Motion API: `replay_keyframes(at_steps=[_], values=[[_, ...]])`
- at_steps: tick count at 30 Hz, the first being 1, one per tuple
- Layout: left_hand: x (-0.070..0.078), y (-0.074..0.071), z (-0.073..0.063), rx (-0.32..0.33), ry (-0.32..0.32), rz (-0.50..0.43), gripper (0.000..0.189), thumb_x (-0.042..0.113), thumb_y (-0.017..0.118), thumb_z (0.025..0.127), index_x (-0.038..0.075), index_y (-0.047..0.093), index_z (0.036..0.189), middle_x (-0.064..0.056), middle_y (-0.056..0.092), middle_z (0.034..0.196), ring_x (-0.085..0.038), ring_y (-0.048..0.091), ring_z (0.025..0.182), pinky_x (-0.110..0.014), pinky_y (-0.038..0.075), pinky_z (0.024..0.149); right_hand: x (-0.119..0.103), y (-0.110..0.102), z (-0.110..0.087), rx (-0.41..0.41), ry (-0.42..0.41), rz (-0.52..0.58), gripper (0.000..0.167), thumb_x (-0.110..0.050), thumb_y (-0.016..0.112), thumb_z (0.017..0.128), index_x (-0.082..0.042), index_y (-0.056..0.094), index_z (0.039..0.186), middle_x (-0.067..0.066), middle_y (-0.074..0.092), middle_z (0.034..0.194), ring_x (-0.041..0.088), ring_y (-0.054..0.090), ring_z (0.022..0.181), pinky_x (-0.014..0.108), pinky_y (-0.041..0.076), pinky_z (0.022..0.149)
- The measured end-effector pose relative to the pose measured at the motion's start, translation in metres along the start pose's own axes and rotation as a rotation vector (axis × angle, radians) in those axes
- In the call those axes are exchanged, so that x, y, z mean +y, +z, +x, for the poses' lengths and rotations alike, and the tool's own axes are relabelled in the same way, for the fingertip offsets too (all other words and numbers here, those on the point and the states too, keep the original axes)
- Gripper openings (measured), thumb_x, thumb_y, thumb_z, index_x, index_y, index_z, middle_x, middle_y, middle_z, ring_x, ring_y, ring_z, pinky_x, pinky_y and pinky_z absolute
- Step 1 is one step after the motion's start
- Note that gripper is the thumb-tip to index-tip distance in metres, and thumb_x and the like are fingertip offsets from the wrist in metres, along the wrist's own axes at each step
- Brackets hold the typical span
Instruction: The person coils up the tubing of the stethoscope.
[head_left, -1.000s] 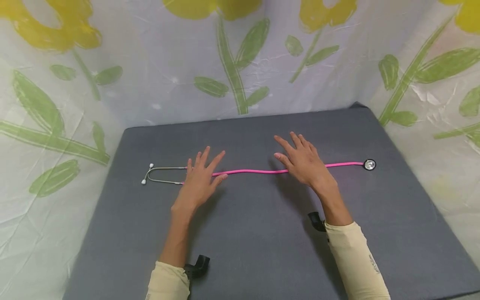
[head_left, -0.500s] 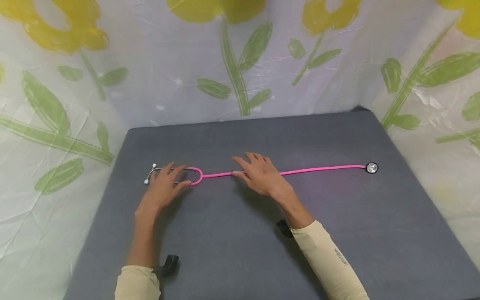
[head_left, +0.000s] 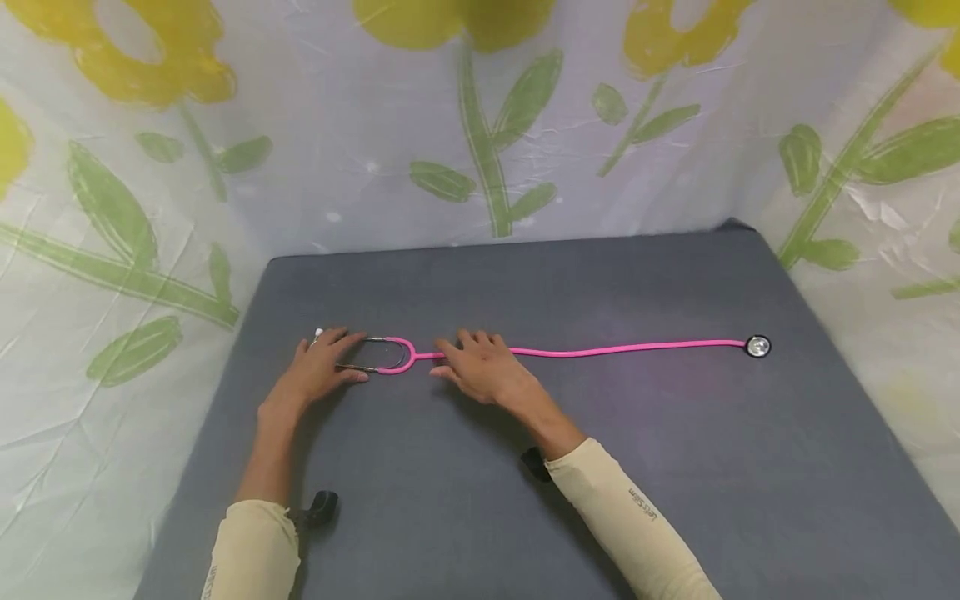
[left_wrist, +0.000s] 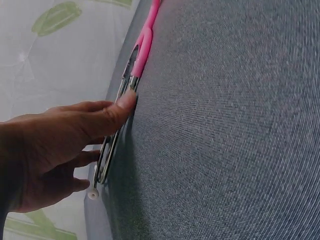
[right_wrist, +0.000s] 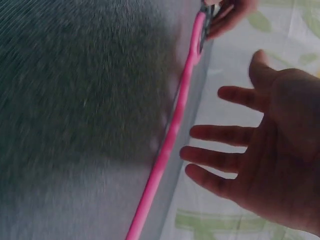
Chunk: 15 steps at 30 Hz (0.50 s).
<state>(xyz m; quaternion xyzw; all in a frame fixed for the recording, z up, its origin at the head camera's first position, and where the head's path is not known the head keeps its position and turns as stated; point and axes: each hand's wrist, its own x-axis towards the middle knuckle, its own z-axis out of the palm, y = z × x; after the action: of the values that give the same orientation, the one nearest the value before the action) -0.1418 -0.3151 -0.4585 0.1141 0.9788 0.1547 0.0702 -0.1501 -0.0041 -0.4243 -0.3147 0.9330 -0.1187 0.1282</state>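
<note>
A pink stethoscope (head_left: pixel 637 347) lies stretched across the grey table, its round metal chest piece (head_left: pixel 757 347) at the right end. My left hand (head_left: pixel 311 371) is over the metal ear tubes (head_left: pixel 386 339) at the other end, thumb and index finger spread to either side of them. In the left wrist view, the thumb (left_wrist: pixel 125 102) overlaps the tubes just below the pink fork, and a white eartip (left_wrist: pixel 93 193) shows beneath the fingers. My right hand (head_left: pixel 483 367) hovers over the pink tubing (right_wrist: pixel 170 135) near the fork, its fingers extended and apart from the tube.
The grey cloth-covered table (head_left: pixel 450 500) has its back edge against a pale curtain (head_left: pixel 315 167) painted with yellow flowers and green leaves. More curtain hangs at both sides. Black wrist mounts (head_left: pixel 322 507) project from the sleeves.
Both hands have moved left along the stethoscope and lowered toward it, the left to the ear tubes and the right from mid-tubing to near the fork. The stethoscope stays in place on the table.
</note>
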Motion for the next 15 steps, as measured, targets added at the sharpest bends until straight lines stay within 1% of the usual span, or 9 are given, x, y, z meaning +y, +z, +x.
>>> replay_keyframes(at_steps=[2, 5, 7, 9, 10, 12, 14, 15], values=[[-0.003, 0.002, 0.0, 0.031, 0.023, 0.008, 0.067, 0.025, 0.077, 0.093, 0.005, 0.05, 0.151, -0.034, 0.046, 0.153, -0.053, 0.04, 0.146, -0.08, 0.022, 0.115, -0.003, 0.002, 0.002, -0.014, 0.022, -0.027, 0.05, -0.043, 0.05, 0.109, -0.021, 0.048, 0.153, 0.016, 0.056, 0.147, 0.038, 0.052, 0.141, 0.057, 0.041, 0.117], [-0.003, 0.006, 0.002, 0.104, 0.043, 0.042, 0.061, 0.019, 0.079, 0.091, 0.006, 0.056, 0.146, -0.032, 0.056, 0.14, -0.051, 0.051, 0.135, -0.077, 0.03, 0.113, -0.004, 0.005, 0.004, -0.016, 0.053, -0.087, 0.039, -0.023, 0.056, 0.108, -0.017, 0.054, 0.146, 0.016, 0.057, 0.139, 0.037, 0.054, 0.133, 0.056, 0.047, 0.109], [-0.002, 0.009, 0.003, 0.143, 0.045, 0.066, 0.056, 0.017, 0.081, 0.089, 0.007, 0.061, 0.141, -0.029, 0.061, 0.129, -0.05, 0.057, 0.125, -0.072, 0.035, 0.112, -0.005, 0.007, 0.003, 0.002, 0.051, -0.132, 0.032, -0.011, 0.057, 0.106, -0.013, 0.058, 0.138, 0.017, 0.058, 0.131, 0.036, 0.055, 0.123, 0.054, 0.051, 0.1], [0.0, 0.01, 0.003, 0.159, 0.033, 0.083, 0.05, 0.016, 0.08, 0.09, 0.007, 0.064, 0.136, -0.026, 0.062, 0.12, -0.048, 0.059, 0.117, -0.067, 0.041, 0.108, -0.005, 0.008, 0.003, 0.024, 0.033, -0.164, 0.029, -0.004, 0.056, 0.105, -0.011, 0.059, 0.133, 0.017, 0.059, 0.124, 0.035, 0.056, 0.114, 0.052, 0.053, 0.092], [0.001, 0.011, 0.004, 0.162, 0.031, 0.091, 0.045, 0.016, 0.079, 0.091, 0.007, 0.065, 0.134, -0.026, 0.062, 0.116, -0.048, 0.06, 0.113, -0.065, 0.043, 0.106, -0.005, 0.009, 0.004, 0.032, 0.029, -0.16, 0.027, -0.002, 0.056, 0.104, -0.01, 0.06, 0.13, 0.018, 0.06, 0.121, 0.036, 0.057, 0.111, 0.052, 0.053, 0.089], [0.002, 0.011, 0.004, 0.166, 0.034, 0.094, 0.038, 0.015, 0.077, 0.093, 0.005, 0.066, 0.129, -0.025, 0.063, 0.112, -0.047, 0.061, 0.108, -0.062, 0.048, 0.099, -0.004, 0.01, 0.005, 0.029, 0.028, -0.14, 0.025, -0.001, 0.056, 0.103, -0.01, 0.059, 0.127, 0.018, 0.062, 0.118, 0.037, 0.059, 0.109, 0.054, 0.053, 0.088], [0.003, 0.012, 0.005, 0.167, 0.035, 0.097, 0.033, 0.016, 0.074, 0.095, 0.003, 0.067, 0.125, -0.025, 0.064, 0.109, -0.047, 0.062, 0.104, -0.061, 0.05, 0.093, -0.003, 0.01, 0.008, -0.002, 0.047, -0.098, 0.026, -0.001, 0.056, 0.103, -0.01, 0.057, 0.127, 0.019, 0.064, 0.122, 0.041, 0.061, 0.113, 0.058, 0.053, 0.091], [0.003, 0.013, 0.005, 0.172, 0.04, 0.105, 0.031, 0.015, 0.073, 0.096, 0.002, 0.067, 0.123, -0.025, 0.064, 0.108, -0.046, 0.063, 0.103, -0.061, 0.05, 0.092, -0.001, 0.01, 0.01, -0.025, 0.057, -0.074, 0.027, 0.0, 0.056, 0.103, -0.009, 0.056, 0.128, 0.019, 0.064, 0.124, 0.042, 0.061, 0.116, 0.059, 0.053, 0.094]])
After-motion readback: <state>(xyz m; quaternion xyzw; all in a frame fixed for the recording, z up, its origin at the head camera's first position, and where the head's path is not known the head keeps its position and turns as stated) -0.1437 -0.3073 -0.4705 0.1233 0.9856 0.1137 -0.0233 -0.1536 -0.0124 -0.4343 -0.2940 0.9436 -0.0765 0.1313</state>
